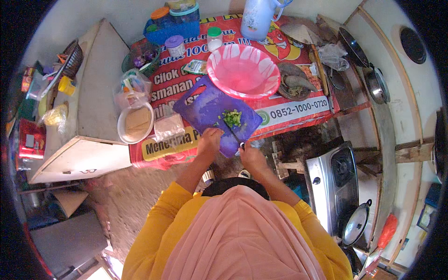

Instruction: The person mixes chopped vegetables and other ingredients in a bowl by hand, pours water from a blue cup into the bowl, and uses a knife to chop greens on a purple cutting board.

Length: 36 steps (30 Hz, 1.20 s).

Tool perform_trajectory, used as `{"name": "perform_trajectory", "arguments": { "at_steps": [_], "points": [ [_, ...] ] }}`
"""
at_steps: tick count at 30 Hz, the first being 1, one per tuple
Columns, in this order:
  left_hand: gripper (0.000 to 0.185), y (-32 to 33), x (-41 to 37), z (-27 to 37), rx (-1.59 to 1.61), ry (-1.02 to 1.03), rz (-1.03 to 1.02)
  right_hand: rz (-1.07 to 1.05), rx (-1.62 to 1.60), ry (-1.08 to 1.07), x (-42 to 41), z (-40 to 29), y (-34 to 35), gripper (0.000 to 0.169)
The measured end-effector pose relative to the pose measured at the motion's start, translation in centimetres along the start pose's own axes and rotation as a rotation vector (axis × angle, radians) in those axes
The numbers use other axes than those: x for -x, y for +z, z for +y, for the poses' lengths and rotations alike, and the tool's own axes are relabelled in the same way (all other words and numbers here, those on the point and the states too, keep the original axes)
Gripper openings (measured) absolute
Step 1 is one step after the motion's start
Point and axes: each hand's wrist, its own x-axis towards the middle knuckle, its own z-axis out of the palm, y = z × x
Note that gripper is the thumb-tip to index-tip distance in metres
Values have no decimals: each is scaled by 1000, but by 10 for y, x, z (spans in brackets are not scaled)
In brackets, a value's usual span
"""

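On a purple cutting board [199,105] lies a small heap of chopped green vegetable [232,118]. My right hand [252,157] is closed around the handle of a kitchen knife [233,133], whose blade points away over the board beside the greens. My left hand [210,140] rests at the board's near left edge, its fingers bent together; whether something small is pinched in them cannot be told. A pink and white plastic basin [243,75] stands just beyond the board. Left of the board are a clear plastic packet [169,127] and a white tub [135,123] with tan slabs inside.
A stone mortar with its pestle [295,82] stands right of the basin. Behind are a green-lidded jar [214,39], a purple-lidded jar [175,46] and a light blue pitcher [258,21]. A gas stove [332,185] stands at the right, a pale cabinet [84,105] at the left.
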Motion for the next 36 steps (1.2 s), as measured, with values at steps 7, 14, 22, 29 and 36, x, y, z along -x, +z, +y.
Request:
{"name": "perform_trajectory", "arguments": {
  "at_steps": [7,14,22,29,36],
  "points": [
    [14,-3,-13,16,-73,-78,-8,31,-59,-16,14,-3,-18,34],
    [9,2,-11,14,-80,-28,19,-18,28,7,14,-4,-11,34],
    [7,-1,-10,15,-82,-67,8,-82,46,-38,2,-15,-13,32],
    [6,2,-9,9,63,-80,96,-22,1,-39,26,17,-9,31],
    [6,8,-24,19,37,-163,79,-54,-117,40,-1,8,-3,37]
  ]
}}
